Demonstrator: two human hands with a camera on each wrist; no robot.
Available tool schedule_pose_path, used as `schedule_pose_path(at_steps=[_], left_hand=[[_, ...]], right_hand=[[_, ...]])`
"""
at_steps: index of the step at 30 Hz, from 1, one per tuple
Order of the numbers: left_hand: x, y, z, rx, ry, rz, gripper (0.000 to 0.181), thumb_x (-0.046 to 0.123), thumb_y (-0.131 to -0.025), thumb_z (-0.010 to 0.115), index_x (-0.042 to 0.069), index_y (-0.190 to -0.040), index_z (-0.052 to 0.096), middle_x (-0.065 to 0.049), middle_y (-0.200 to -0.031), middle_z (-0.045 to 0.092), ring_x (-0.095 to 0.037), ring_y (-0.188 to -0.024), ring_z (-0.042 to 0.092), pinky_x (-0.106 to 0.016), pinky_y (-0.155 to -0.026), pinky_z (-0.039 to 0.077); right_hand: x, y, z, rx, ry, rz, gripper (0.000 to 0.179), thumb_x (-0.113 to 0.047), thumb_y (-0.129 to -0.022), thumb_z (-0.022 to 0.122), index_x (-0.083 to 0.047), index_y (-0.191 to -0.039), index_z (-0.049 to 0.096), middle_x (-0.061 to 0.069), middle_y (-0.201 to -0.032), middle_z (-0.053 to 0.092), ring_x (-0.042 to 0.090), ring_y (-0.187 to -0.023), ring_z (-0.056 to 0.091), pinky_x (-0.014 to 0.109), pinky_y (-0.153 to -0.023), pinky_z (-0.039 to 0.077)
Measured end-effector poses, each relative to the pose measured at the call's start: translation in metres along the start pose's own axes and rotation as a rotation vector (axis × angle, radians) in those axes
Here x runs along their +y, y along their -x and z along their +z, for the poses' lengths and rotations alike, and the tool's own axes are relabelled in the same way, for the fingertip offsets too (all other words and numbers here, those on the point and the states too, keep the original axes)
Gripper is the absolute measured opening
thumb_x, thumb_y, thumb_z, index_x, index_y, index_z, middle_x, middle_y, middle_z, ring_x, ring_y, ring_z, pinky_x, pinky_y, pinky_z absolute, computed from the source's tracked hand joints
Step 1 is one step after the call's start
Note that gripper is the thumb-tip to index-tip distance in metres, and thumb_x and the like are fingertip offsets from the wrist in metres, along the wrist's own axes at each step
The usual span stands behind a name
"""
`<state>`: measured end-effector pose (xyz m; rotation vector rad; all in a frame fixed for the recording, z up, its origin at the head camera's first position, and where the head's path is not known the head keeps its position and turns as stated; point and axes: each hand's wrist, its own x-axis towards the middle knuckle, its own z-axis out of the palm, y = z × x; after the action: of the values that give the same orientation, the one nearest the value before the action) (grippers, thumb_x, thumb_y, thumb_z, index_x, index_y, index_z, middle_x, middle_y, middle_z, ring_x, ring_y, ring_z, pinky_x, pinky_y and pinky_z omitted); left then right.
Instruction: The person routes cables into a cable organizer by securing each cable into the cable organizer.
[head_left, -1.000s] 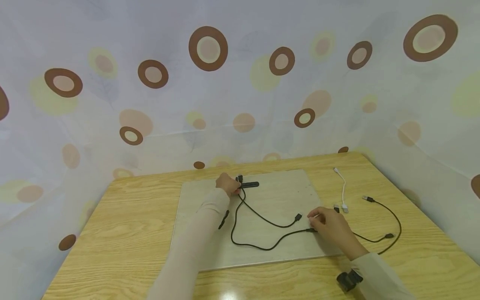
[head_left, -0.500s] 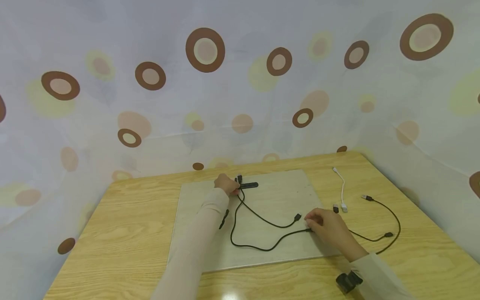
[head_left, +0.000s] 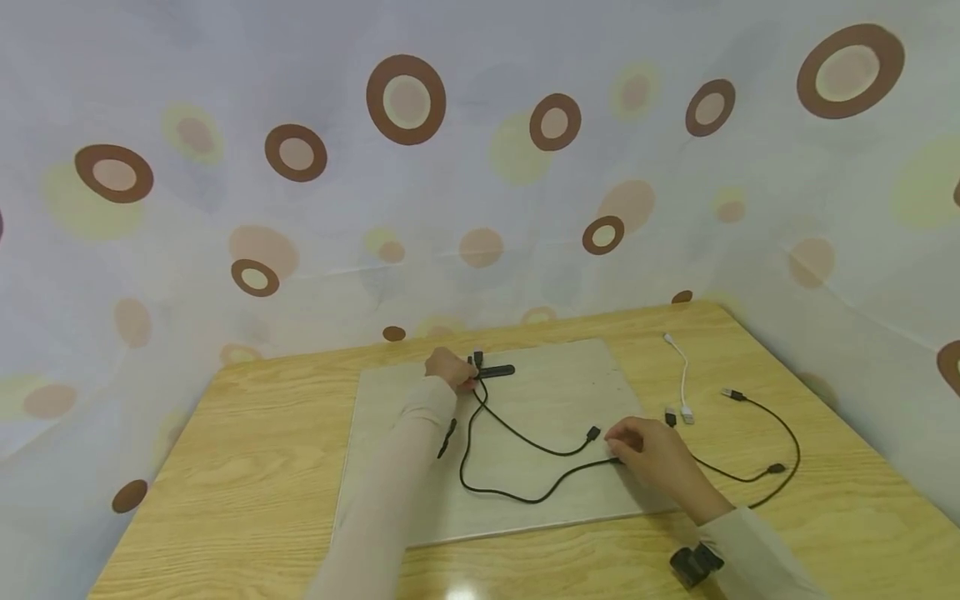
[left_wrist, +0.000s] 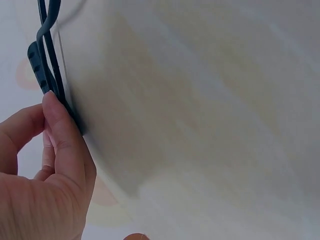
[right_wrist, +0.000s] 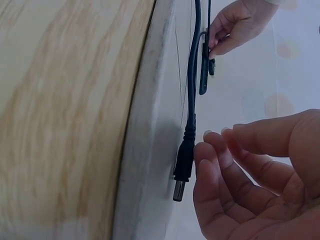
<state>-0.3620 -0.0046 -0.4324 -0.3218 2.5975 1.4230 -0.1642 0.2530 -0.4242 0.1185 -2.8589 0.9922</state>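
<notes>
Cable (head_left: pixel 527 501) curving black, bent right fingers (right_wrist: pixel 242 186), pale board (head_left: pixel 555 398), woodgrain table (head_left: pixel 247 467)

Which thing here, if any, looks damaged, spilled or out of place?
Nothing clearly stands out. The black barrel plug beside the right hand shows no visible damage, the white USB cable lies on the wood-grained table, and no spill appears.

Cable (head_left: pixel 517 498) partly hidden by right hand (head_left: pixel 658 457), left sleeve (head_left: pixel 392 487) cropped
</notes>
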Motion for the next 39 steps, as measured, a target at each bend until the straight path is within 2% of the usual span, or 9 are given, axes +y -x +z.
schedule_pose_path(at_steps=[7, 13, 22, 30, 35, 39], left_hand=[[0.001, 0.001, -0.002, 0.0, -0.018, 0.0, 0.028, 0.008, -0.083, 0.072, -0.006, -0.106, 0.066, -0.008, -0.058, 0.066, -0.011, -0.043, 0.06, -0.028, -0.06, 0.056], [-0.001, -0.005, 0.0, 0.0, -0.071, 0.016, 0.028, 0.01, -0.083, 0.072, -0.005, -0.106, 0.065, -0.006, -0.055, 0.064, -0.012, -0.043, 0.06, -0.029, -0.058, 0.055], [0.0, -0.004, -0.002, -0.023, -0.05, 0.019, 0.033, 0.009, -0.083, 0.072, -0.006, -0.111, 0.062, -0.007, -0.055, 0.063, -0.01, -0.041, 0.058, -0.027, -0.056, 0.055], [0.007, 0.008, 0.0, 0.034, -0.14, 0.064, 0.028, 0.011, -0.084, 0.072, -0.004, -0.105, 0.062, -0.008, -0.063, 0.063, -0.01, -0.041, 0.053, -0.028, -0.056, 0.054], [0.007, 0.008, 0.003, 0.061, -0.204, 0.101, 0.024, 0.013, -0.085, 0.072, -0.003, -0.1, 0.065, -0.013, -0.074, 0.067, -0.017, -0.053, 0.06, -0.031, -0.058, 0.055], [0.005, 0.006, 0.004, 0.057, -0.217, 0.103, 0.024, 0.014, -0.086, 0.072, -0.002, -0.103, 0.065, -0.015, -0.083, 0.067, -0.021, -0.062, 0.063, -0.03, -0.059, 0.054]], right_hand=[[-0.001, 0.001, 0.0, -0.005, 0.012, -0.014, 0.006, -0.011, -0.09, 0.066, -0.007, -0.093, 0.069, -0.001, -0.085, 0.068, 0.014, -0.077, 0.06, 0.034, -0.068, 0.048], [-0.003, 0.001, 0.001, -0.009, 0.003, -0.002, 0.006, -0.01, -0.09, 0.066, -0.007, -0.093, 0.069, -0.001, -0.084, 0.068, 0.013, -0.076, 0.059, 0.032, -0.067, 0.048], [-0.003, 0.001, -0.001, -0.01, 0.003, -0.01, 0.007, -0.011, -0.09, 0.066, -0.006, -0.094, 0.069, 0.0, -0.085, 0.067, 0.013, -0.076, 0.058, 0.031, -0.066, 0.047], [-0.005, 0.0, 0.0, -0.002, 0.013, -0.023, 0.006, -0.01, -0.09, 0.066, -0.007, -0.092, 0.069, 0.0, -0.084, 0.068, 0.014, -0.076, 0.06, 0.033, -0.068, 0.049], [-0.007, -0.002, -0.001, -0.008, 0.005, -0.022, 0.007, -0.01, -0.091, 0.065, -0.006, -0.094, 0.07, 0.0, -0.085, 0.068, 0.014, -0.077, 0.059, 0.032, -0.067, 0.049], [-0.006, -0.003, -0.004, -0.001, 0.015, -0.02, 0.009, -0.011, -0.091, 0.064, -0.006, -0.095, 0.07, 0.0, -0.084, 0.068, 0.013, -0.076, 0.059, 0.03, -0.066, 0.048]])
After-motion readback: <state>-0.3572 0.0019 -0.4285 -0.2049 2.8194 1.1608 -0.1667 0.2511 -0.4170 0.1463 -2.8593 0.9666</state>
